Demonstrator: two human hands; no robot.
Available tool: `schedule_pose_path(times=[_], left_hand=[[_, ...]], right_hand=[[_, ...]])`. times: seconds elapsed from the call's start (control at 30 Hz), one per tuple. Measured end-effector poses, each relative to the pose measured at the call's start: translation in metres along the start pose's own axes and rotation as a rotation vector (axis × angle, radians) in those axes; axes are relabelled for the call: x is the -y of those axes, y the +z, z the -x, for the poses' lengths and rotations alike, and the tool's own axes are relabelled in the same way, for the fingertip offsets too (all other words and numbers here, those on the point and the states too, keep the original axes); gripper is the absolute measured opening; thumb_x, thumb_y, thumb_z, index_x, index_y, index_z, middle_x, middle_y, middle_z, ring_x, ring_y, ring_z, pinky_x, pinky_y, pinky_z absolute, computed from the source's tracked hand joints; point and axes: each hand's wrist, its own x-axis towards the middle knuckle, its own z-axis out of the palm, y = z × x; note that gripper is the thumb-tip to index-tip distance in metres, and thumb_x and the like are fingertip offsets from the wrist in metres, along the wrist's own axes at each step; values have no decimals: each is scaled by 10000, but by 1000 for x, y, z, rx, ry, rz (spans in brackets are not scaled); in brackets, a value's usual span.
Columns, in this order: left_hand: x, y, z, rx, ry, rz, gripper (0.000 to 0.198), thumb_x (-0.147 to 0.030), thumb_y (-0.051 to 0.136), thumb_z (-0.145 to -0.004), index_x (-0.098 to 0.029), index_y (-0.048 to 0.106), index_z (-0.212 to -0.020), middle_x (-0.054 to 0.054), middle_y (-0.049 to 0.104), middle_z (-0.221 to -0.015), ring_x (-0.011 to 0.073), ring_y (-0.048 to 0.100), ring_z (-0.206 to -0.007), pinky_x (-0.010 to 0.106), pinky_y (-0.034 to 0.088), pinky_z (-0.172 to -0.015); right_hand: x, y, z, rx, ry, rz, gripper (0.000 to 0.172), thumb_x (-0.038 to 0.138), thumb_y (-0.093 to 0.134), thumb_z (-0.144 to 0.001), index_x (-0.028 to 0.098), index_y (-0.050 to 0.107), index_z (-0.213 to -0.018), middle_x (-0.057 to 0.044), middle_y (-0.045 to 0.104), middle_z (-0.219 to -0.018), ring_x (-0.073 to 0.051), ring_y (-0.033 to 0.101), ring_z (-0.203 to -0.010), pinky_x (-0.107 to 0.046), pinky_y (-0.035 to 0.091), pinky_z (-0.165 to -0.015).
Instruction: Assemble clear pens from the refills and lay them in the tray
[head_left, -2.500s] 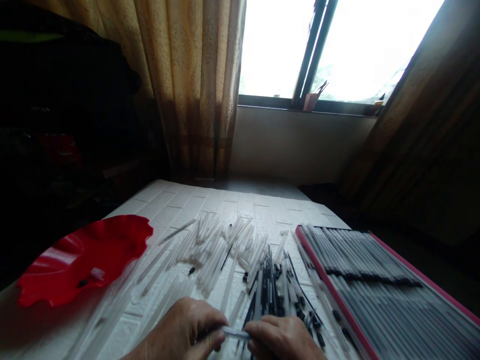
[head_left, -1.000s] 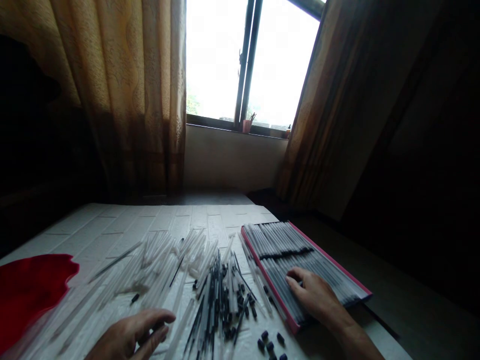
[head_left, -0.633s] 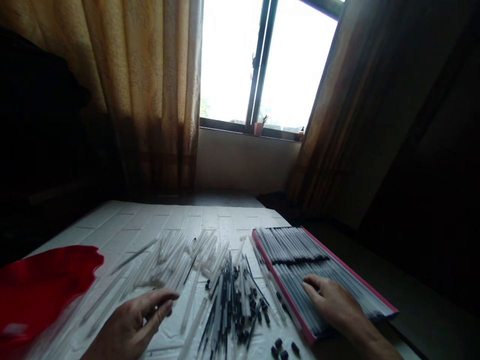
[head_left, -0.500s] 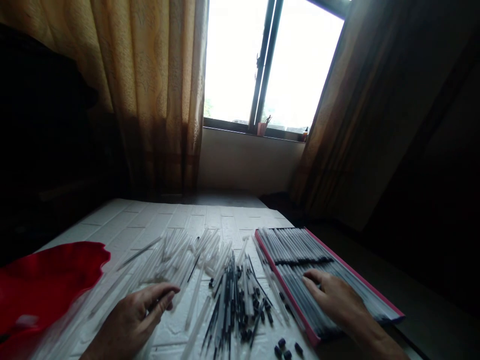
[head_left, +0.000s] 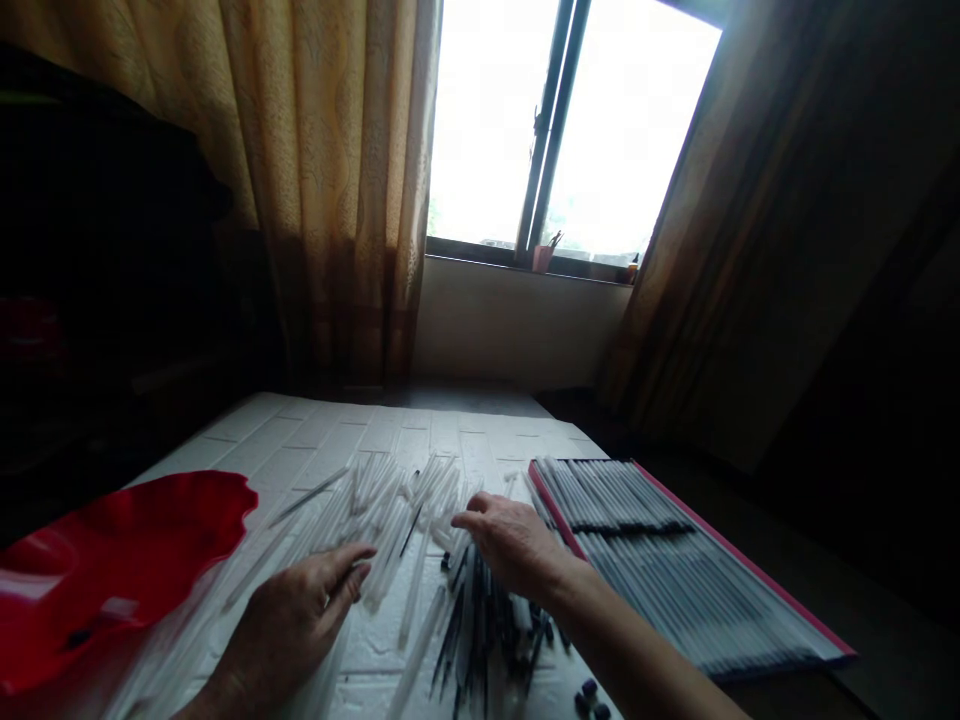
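My left hand (head_left: 296, 610) is at the lower left, thumb and bent fingers drawn close together beside the clear plastic pen barrels (head_left: 390, 540). Whatever its fingers may hold is hidden. Stretched across the middle, my right hand (head_left: 514, 535) is above a pile of dark pen refills (head_left: 472, 630), fingertips pointing left toward the barrels. Its thumb and forefinger look slightly apart, and nothing shows between them. To the right lies a shallow pink-edged box (head_left: 555, 510) with two rows of dark-tipped clear pens (head_left: 697, 590). Small dark caps (head_left: 589, 695) lie near the bottom edge.
A red wavy-rimmed basin (head_left: 150, 560) stands at the left, with a small dark piece inside. Everything rests on a white brick-patterned tabletop (head_left: 300, 425). Behind are a window (head_left: 517, 130), curtains (head_left: 337, 180) and a pink cup (head_left: 542, 259) on the sill.
My right hand has moved left from over the pen box to above the refills and barrels. My left hand stays beside the barrels. The whole view has shifted slightly.
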Motion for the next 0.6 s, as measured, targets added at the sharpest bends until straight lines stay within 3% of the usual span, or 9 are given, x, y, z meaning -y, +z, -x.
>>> schedule_pose_path(times=[0.13,0.3,0.6], left_hand=[[2,1,3,-13,26,-3,333,-389,456,-890,-245,735,-1000,6,805,-861,187,759,-673,223,569,-566],[-1,3,5,14,58,16,324,-367,436,-913,-248,719,-1016,19,798,-932,203,756,-825,261,583,-705],[-11,1,7,58,117,-9,305,-302,423,-924,-225,704,-1014,59,784,-930,233,746,-839,319,589,-722]], right_hand=[[-2,12,-18,55,-103,56,300,76,535,-792,250,705,-967,-54,673,-992,-201,638,-817,-253,402,-609],[-7,20,-23,57,-167,118,182,103,521,-863,188,682,-847,-58,663,-873,-179,625,-724,-253,405,-573],[6,1,-5,-85,-245,124,155,144,455,-954,175,605,-975,-80,651,-996,-196,607,-847,-285,474,-682]])
